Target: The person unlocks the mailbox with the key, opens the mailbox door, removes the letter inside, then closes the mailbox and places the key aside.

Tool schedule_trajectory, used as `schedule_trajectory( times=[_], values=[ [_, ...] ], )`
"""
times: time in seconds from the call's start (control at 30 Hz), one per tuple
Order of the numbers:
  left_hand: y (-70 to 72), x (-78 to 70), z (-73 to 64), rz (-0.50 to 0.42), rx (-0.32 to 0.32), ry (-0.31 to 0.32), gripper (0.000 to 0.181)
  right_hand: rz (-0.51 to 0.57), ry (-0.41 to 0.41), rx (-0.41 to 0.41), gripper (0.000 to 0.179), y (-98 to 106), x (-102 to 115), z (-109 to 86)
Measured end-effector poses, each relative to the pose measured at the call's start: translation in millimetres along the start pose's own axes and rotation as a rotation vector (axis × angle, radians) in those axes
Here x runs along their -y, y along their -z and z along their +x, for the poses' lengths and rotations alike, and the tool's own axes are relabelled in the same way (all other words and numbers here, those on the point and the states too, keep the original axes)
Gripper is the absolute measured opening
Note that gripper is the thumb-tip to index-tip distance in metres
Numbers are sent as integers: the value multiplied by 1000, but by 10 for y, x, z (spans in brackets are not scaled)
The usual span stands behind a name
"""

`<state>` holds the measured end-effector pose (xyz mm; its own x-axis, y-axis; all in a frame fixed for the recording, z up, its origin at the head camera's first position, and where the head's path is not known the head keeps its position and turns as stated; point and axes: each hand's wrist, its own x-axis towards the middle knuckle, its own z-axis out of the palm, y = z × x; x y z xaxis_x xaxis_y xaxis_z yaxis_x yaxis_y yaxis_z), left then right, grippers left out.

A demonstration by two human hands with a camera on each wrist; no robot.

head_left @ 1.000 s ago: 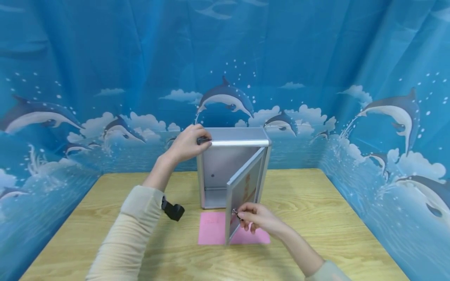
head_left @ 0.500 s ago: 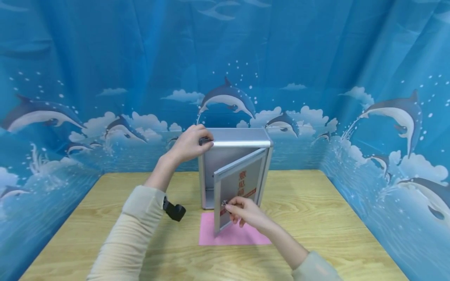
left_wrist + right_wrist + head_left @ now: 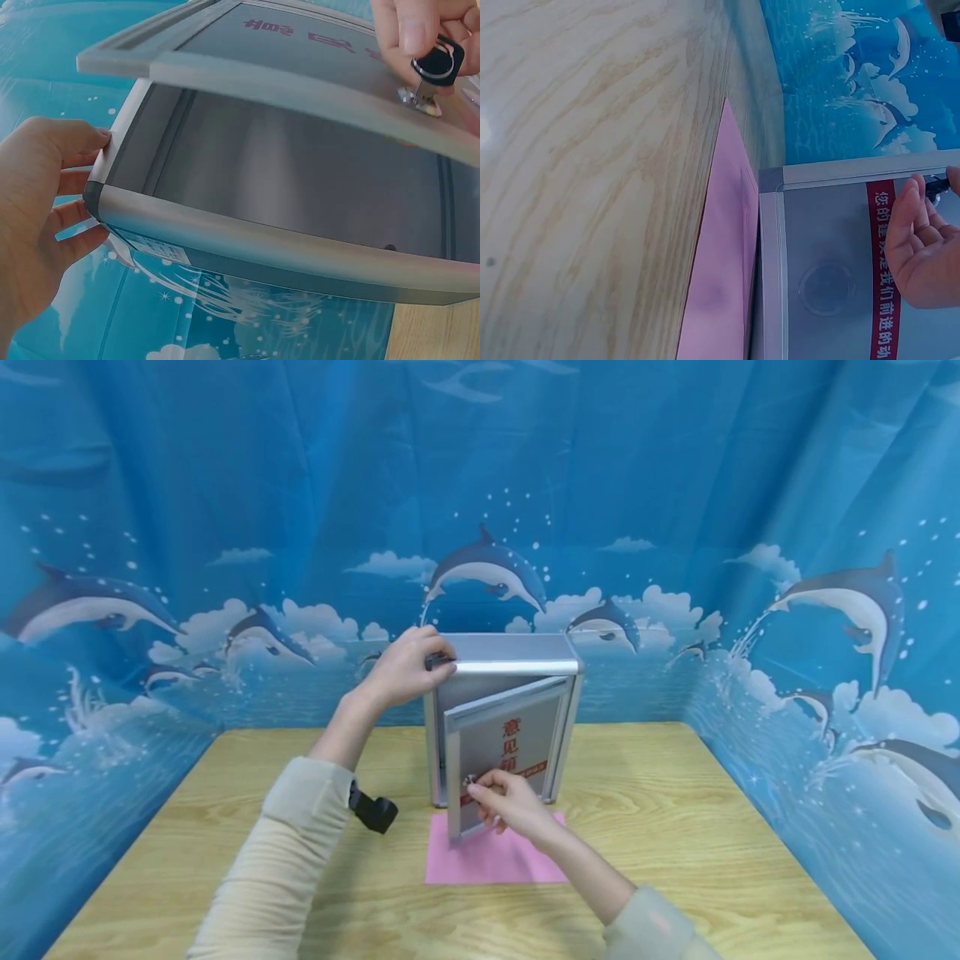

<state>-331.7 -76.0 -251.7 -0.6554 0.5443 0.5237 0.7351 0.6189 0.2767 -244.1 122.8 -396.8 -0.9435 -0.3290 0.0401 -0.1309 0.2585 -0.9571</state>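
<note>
A silver metal box (image 3: 510,647) stands upright on the table, its hinged door (image 3: 487,735) partly ajar and bearing red characters. My left hand (image 3: 405,670) grips the upper left corner, thumb on the front frame and fingers round the side. With thumb and fingers, my right hand (image 3: 513,802) pinches a black-headed key (image 3: 436,61) that sits in the door's lock (image 3: 420,103). Through the gap, the left wrist view shows the grey interior (image 3: 285,180). A red strip (image 3: 881,300) with white characters crosses the door in the right wrist view.
A pink sheet of paper (image 3: 487,864) lies on the wooden table (image 3: 675,827) in front of the box, partly under the door's lower edge. Behind the table hangs a blue dolphin-print curtain (image 3: 300,485). A black wrist camera (image 3: 375,812) juts from the left sleeve.
The door has swung leftward toward the box frame, narrowing the opening. My right hand has moved left and slightly up with the key. My left hand keeps its grip on the corner.
</note>
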Motion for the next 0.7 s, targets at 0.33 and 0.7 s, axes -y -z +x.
schedule_trajectory(
  times=[0.33,0.7],
  values=[
    [-6,-6,-10,-3,-9,0,16,-52,12,-66,35,-68,-9,169],
    [-3,-14,-13,-12,-7,7,16,-121,66,-169,32,-140,-7,295]
  ],
)
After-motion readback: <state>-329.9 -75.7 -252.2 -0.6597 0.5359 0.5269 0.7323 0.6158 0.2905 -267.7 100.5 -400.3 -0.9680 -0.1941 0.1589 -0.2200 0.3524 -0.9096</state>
